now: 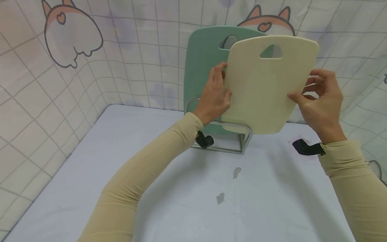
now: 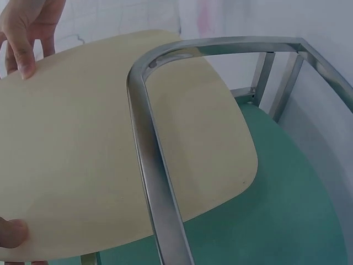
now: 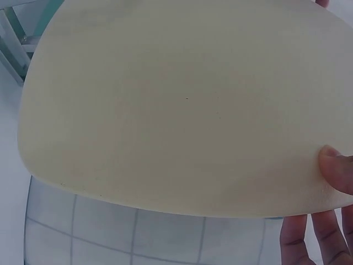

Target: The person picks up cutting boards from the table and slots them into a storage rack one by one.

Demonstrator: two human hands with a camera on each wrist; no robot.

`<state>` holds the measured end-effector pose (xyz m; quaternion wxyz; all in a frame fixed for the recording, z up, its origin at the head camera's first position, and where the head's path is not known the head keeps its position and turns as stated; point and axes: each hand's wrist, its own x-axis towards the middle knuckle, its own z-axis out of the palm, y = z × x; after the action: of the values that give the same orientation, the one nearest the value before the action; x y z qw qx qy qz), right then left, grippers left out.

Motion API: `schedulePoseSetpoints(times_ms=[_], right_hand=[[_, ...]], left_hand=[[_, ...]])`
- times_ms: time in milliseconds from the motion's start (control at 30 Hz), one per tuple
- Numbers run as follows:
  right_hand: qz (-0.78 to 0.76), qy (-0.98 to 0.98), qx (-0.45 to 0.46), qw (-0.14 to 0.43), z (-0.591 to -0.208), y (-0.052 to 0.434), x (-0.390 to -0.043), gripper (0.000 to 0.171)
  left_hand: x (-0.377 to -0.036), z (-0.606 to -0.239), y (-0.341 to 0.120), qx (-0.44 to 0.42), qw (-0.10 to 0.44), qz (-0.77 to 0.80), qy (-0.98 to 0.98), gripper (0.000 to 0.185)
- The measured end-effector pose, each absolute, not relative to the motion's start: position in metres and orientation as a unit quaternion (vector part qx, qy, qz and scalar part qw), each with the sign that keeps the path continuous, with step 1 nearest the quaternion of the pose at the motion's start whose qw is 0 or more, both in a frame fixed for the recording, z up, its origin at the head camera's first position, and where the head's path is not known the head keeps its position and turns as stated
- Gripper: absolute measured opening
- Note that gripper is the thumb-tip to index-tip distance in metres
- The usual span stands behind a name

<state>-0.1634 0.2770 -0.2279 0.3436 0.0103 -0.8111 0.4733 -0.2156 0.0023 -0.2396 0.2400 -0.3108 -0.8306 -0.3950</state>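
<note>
A cream cutting board (image 1: pixel 269 84) with a handle hole is held upright and slightly tilted between both hands. My left hand (image 1: pixel 214 94) pinches its left edge, thumb on the front face and fingers behind. On the opposite edge my right hand (image 1: pixel 323 97) grips it the same way, as the right wrist view also shows. The board's lower left part sits behind the front bar of a metal rack (image 1: pixel 246 137); its lower right corner sticks out beyond the rack. Behind it, a larger green cutting board (image 1: pixel 199 60) stands in the rack, partly hidden.
The rack rests on a white-covered table (image 1: pixel 127 161) near the back wall. A tiled-pattern curtain (image 1: pixel 136 67) with cartoon animals surrounds the back and sides. Two grey patches (image 1: pixel 220 198) mark the cloth in front. A dark cable (image 1: pixel 378 168) lies at far right.
</note>
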Motion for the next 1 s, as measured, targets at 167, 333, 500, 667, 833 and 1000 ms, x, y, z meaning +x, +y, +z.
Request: schedulePoseSetpoints(times_ms=[167, 333, 500, 667, 833, 1000], right_hand=[[0.457, -0.822, 0.011, 0.340, -0.230, 0.275, -0.165, 0.065], [0.462, -0.820, 0.015, 0.337, -0.231, 0.273, -0.166, 0.065], [0.468, -0.815, 0.022, 0.340, -0.234, 0.271, -0.168, 0.065], [0.470, -0.811, 0.032, 0.346, -0.235, 0.268, -0.171, 0.066], [0.476, -0.810, 0.031, 0.342, -0.237, 0.264, -0.173, 0.063], [0.467, -0.816, 0.030, 0.338, -0.243, 0.261, -0.174, 0.061]], left_hand=[[-0.216, -0.240, -0.001, -0.308, 0.239, -0.385, -0.836, 0.065], [-0.217, -0.242, -0.004, -0.308, 0.243, -0.383, -0.836, 0.065], [-0.219, -0.242, -0.007, -0.310, 0.249, -0.380, -0.835, 0.065], [-0.221, -0.242, -0.010, -0.311, 0.262, -0.380, -0.831, 0.064], [-0.221, -0.242, -0.013, -0.308, 0.262, -0.377, -0.833, 0.064], [-0.221, -0.246, -0.017, -0.302, 0.251, -0.371, -0.841, 0.066]])
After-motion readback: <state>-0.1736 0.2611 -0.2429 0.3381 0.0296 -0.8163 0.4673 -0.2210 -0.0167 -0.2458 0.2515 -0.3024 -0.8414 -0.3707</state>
